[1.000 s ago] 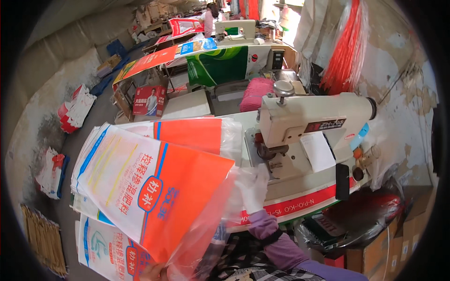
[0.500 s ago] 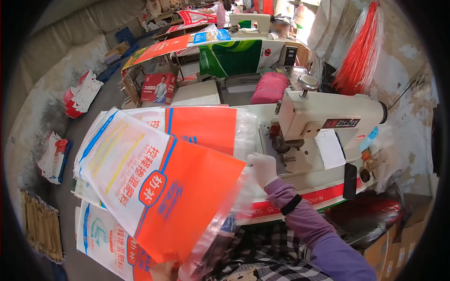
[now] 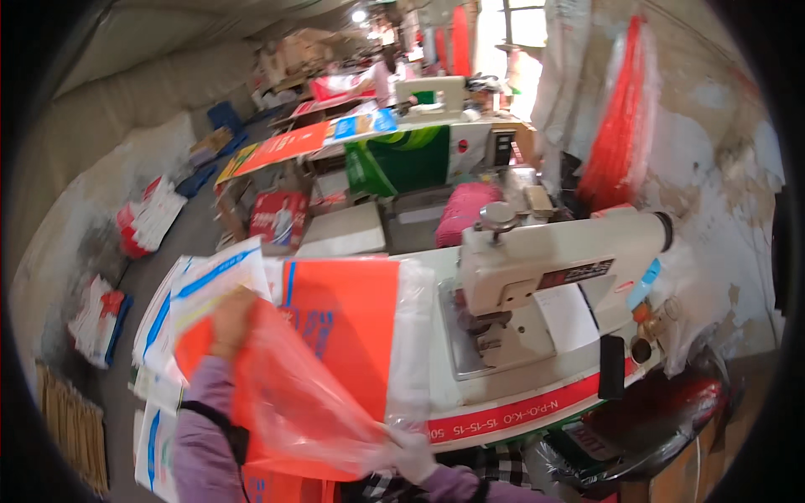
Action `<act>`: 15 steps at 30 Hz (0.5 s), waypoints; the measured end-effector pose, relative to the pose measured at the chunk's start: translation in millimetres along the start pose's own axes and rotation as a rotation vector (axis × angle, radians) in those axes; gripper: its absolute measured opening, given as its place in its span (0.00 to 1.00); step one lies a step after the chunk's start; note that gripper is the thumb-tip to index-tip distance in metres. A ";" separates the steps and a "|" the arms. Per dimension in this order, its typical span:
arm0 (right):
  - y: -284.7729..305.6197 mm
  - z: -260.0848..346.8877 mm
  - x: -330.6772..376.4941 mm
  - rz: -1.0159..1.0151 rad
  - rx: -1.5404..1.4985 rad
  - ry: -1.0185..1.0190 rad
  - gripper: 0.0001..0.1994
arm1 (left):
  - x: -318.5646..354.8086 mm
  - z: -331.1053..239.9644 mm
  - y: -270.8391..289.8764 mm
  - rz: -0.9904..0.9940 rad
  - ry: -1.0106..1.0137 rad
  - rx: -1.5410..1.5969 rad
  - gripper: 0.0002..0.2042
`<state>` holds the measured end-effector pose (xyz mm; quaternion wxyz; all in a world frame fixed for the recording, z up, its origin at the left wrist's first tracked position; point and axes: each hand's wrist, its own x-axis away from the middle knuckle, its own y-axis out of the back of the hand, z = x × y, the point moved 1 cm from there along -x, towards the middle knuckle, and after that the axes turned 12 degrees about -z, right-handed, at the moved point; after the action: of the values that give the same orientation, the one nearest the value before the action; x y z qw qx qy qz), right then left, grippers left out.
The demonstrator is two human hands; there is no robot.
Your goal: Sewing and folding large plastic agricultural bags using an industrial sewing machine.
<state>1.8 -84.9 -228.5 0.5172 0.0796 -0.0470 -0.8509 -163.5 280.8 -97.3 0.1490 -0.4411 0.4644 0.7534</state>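
Observation:
An orange-and-white printed sack [image 3: 289, 419] with a clear plastic liner lies bent over in front of me. My left hand [image 3: 231, 325], bare and somewhat blurred, is closed on its upper part, beside the white printed panel. In a white glove, my right hand [image 3: 408, 453] grips the liner's corner near the table's front edge. Beneath lies a stack of similar sacks [image 3: 348, 335], their clear liner ends pointing toward the sewing machine. The white sewing machine [image 3: 558, 264] stands to the right of the stack, apart from both hands.
A black phone [image 3: 612, 367] lies at the table's right edge. Behind the machine sits a pink thread cone [image 3: 467, 214]. Red strands [image 3: 619, 126] hang by the right wall. Bundles of sacks [image 3: 153, 216] lie on the left floor. Farther back, a person [image 3: 381, 81] is at another table.
My left hand has moved up and forward from the lower edge, bending the sack over. My right hand has come down and left, with the liner corner in it. The view has tilted upward.

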 end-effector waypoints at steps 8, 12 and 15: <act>51.9 -82.8 31.9 -0.385 -0.323 -0.453 0.16 | 65.0 -102.7 -178.8 0.217 0.053 0.247 0.09; 49.7 -65.2 28.1 -0.242 -0.398 -0.533 0.16 | 63.4 -92.0 -163.4 0.202 0.072 0.276 0.08; 52.0 -66.2 25.5 -0.273 -0.481 -0.557 0.17 | 60.6 -94.9 -163.0 0.152 0.083 0.293 0.08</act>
<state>47.9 -131.4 -287.3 0.3704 -0.2723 0.0262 -0.8877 -44.5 276.2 -255.6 0.1348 -0.4090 0.6070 0.6679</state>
